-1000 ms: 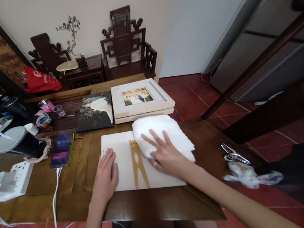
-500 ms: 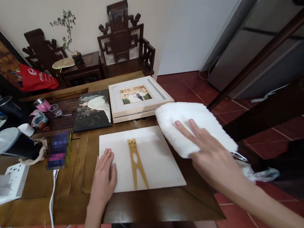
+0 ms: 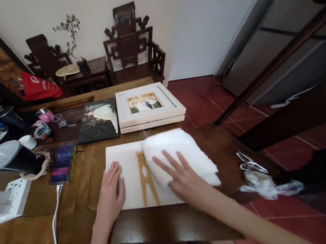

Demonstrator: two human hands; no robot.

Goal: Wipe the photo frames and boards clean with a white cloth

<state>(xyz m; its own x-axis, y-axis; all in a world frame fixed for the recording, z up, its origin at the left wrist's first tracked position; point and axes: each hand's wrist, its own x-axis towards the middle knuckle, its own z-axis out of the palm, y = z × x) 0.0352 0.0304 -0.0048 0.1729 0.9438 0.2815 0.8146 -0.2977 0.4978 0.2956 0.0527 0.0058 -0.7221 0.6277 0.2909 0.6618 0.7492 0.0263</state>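
A white backing board (image 3: pixel 130 182) lies flat on the wooden table in front of me. A yellow-brown, A-shaped stand leg (image 3: pixel 144 176) with small dark fasteners at its top lies along the board's middle. My left hand (image 3: pixel 110 193) rests flat on the board's left edge, fingers stretched out and holding nothing. Over the right part of the board is a fluffy white cloth (image 3: pixel 181 147), folded, its left edge beside the stand leg. My right hand (image 3: pixel 185 179) holds the cloth from above, fingers spread over it; its thumb is hidden.
Behind the board lie a photo print (image 3: pixel 98 120) and stacked pale picture frames (image 3: pixel 153 117). To the right are metal scissors (image 3: pixel 252 163) and a crumpled clear plastic bag (image 3: pixel 263 185). At left stand a lidded cup (image 3: pixel 14 157), a phone (image 3: pixel 62 163) on a cable and a power strip (image 3: pixel 11 200).
My right hand has moved the white cloth left and nearer, from beyond the board's right edge onto its right half. The scissors and plastic bag are uncovered. My left hand stays on the board.
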